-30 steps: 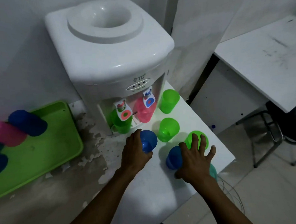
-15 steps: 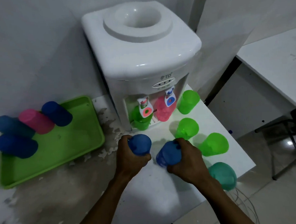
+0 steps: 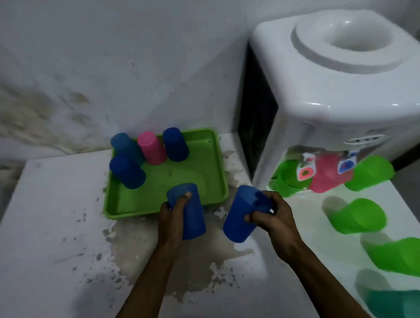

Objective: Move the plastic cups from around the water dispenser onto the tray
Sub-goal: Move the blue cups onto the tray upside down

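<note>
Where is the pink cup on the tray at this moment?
In the head view, the pink cup stands upside down at the far left end of the green tray, between two blue cups.

Your left hand and right hand each grip a blue cup. Green tray at 12 o'clock: three blue, one pink cup. White dispenser at 2 o'clock; green cups at 3.
</note>
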